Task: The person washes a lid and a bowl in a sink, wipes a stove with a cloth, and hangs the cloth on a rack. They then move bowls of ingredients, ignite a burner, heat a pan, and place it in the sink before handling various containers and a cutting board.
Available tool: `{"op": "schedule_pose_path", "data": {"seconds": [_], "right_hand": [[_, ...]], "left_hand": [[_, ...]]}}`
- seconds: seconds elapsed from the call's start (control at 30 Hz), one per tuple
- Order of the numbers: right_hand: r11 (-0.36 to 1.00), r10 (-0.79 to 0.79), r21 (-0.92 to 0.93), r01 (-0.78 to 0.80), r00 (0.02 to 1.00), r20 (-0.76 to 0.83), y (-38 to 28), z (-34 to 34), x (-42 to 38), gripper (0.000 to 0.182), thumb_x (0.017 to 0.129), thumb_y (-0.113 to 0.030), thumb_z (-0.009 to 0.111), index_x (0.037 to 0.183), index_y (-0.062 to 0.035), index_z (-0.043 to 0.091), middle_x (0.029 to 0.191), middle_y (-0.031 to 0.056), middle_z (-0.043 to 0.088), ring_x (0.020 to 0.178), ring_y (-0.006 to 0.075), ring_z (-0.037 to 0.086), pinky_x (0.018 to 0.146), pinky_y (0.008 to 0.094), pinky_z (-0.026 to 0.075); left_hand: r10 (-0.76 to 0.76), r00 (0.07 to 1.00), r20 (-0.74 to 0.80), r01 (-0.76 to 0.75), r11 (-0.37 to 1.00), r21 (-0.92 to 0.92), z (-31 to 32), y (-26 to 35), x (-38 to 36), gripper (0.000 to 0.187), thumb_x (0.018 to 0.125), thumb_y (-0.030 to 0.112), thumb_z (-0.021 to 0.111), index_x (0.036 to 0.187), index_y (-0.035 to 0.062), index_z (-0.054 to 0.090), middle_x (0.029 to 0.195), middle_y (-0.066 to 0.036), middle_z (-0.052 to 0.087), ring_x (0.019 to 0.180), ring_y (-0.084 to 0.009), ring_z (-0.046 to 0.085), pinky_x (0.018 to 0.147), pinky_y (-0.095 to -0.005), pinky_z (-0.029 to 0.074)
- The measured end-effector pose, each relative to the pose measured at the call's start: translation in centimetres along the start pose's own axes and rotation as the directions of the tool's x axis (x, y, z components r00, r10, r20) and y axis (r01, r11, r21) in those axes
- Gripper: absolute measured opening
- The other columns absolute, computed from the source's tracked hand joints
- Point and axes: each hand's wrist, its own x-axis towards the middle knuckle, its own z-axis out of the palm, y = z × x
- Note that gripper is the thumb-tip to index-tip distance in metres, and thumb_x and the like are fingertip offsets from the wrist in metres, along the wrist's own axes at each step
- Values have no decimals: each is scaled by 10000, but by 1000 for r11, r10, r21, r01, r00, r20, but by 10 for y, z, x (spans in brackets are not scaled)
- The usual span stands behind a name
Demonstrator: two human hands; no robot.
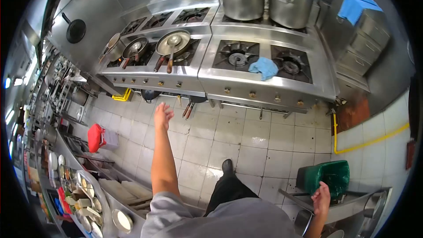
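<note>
my left hand, reached out over the tiled floor in front of the steel stove, is open, with its fingers a little apart and loosely bent. nearest to it are the dark pans below the stove front, their handles pointing outward; my hand lies to their left, apart from them. my right hand is raised at the lower right, its fingers loosely bent and partly open, and it overlaps the green bin in the view; whether the two touch i cannot tell. on the front burners at the left of the stove stand a pot, a small pan and a large pan, the last with a ladle lying in it. two large lidded pots stand side by side at the rear right, and a crumpled blue cloth lies between the two front burners on that side. a black pan hangs on the wall at the upper left. a second blue cloth is draped over the steel cabinet at the right, above a yellow pipe. at the lower left, bowls and small containers crowd the counter.
</note>
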Motion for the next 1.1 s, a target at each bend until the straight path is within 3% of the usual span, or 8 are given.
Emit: {"op": "schedule_pose_path", "data": {"seconds": [0.4, 0.57, 0.6, 0.67, 0.73, 0.77, 0.93, 1.1], "right_hand": [[949, 312, -68, -307, 946, 84, 56, 158, 137, 276, 934, -252, 571, 1182, -139, 529, 720, 14, 546, 587, 139, 521, 528, 310, 445], [927, 374, -39, -373, 916, 146, 64, 229, 206, 373, 922, -259, 587, 1250, -109, 492, 824, 67, 574, 651, 189, 556, 584, 333, 480], [913, 407, -59, -403, 898, 165, 63, 252, 219, 388, 920, -254, 591, 1262, -108, 482, 866, 88, 601, 684, 209, 586, 610, 347, 500], [918, 384, -43, -394, 857, 344, 63, 295, 247, 397, 939, -237, 561, 1298, -108, 450, 982, 136, 630, 763, 244, 628, 676, 378, 527], [899, 424, -112, -424, 775, 469, 39, 367, 264, 420, 958, -242, 532, 1348, -134, 419, 1045, 170, 618, 812, 247, 631, 693, 377, 524], [902, 430, -218, -372, 740, 518, 35, 401, 279, 446, 976, -270, 507, 1389, -146, 396, 1094, 166, 611, 848, 251, 631, 736, 377, 520], [915, 395, -395, -86, 397, 829, -10, 602, 296, 565, 977, -437, 464, 1432, -124, 350, 1376, 138, 473, 1216, 261, 483, 969, 402, 425], [833, 553, -529, -161, 258, 792, -4, 764, 294, 618, 969, -514, 420, 1435, -124, 305, 1377, 143, 448, 1209, 269, 483, 960, 420, 423]], "left_hand": [[298, 954, 41, -296, 906, 302, 34, 116, 176, 297, 896, 326, 621, 1061, 79, 620, 939, -10, 611, 785, -93, 520, 657, -244, 425], [508, 861, 35, -354, 548, 757, 52, 139, 205, 486, 811, 326, 684, 1161, -5, 618, 1097, -243, 634, 1054, -359, 595, 944, -387, 429], [381, 924, 17, -257, 590, 766, 51, 139, 219, 551, 796, 367, 690, 1194, -4, 603, 1148, -251, 615, 1075, -346, 593, 923, -388, 447], [326, 940, 100, -230, 389, 892, 45, 134, 248, 631, 780, 411, 690, 1234, -11, 571, 1177, -267, 600, 1110, -336, 583, 927, -383, 447], [221, 963, 152, -253, 561, 788, 60, 142, 240, 463, 801, 291, 693, 1106, -45, 601, 789, -143, 636, 631, -231, 616, 541, -343, 509], [6, 987, 162, -133, 604, 786, 59, 137, 260, 368, 812, 270, 684, 1005, -31, 602, 673, -67, 569, 475, -146, 520, 400, -290, 420], [-446, 874, 195, 293, 802, 520, 81, 113, 269, 255, 847, 235, 654, 997, 91, 507, 665, -54, 556, 491, -187, 555, 439, -319, 461], [-518, 801, 300, 501, 854, 139, 90, 88, 278, 306, 897, 337, 607, 1107, 130, 526, 740, -44, 564, 534, -160, 548, 464, -294, 458]]}}
